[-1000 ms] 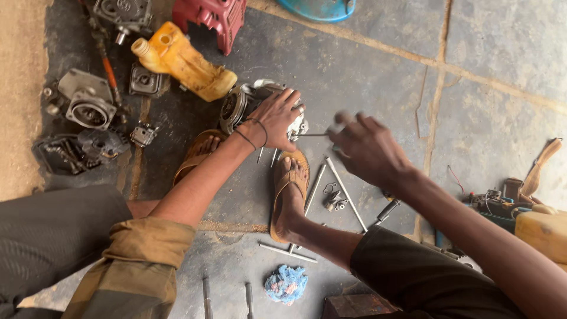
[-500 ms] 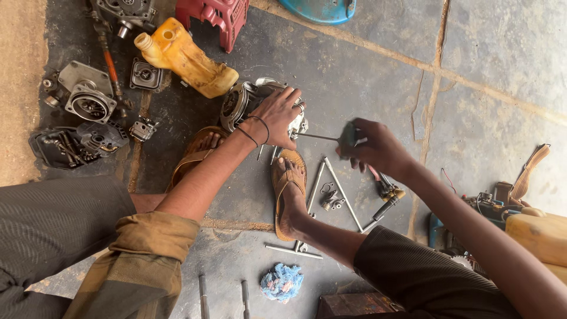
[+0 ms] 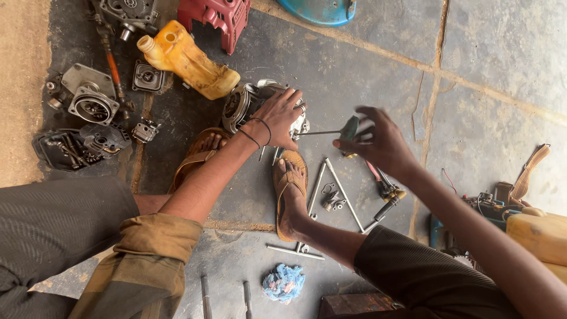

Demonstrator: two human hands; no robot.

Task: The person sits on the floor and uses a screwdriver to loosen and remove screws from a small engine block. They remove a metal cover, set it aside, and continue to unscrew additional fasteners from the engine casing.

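engine block [image 3: 245, 103]: dull grey cast metal, grimy
screwdriver [image 3: 331, 131]: thin steel shaft, greenish plastic handle
fuel tank [image 3: 189, 62]: yellow plastic, stained, matt
floor slabs [image 3: 496, 53]: rough grey stone, oil-dark patches
sandal [image 3: 290, 189]: worn brown leather
rag [image 3: 284, 282]: fuzzy blue cloth

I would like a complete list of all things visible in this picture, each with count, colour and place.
engine block: one, grey metal, centre, under the left hand
screwdriver: one, green handle, in the right hand, tip at the engine
fuel tank: one, yellow, upper left
cover: one, red, top
engine parts: several, grey, left floor
metal rods: several, silver, beside the sandal
rag: one, blue, bottom
sandals: two, brown, on the feet
left hand: on the engine block
right hand: gripping the screwdriver
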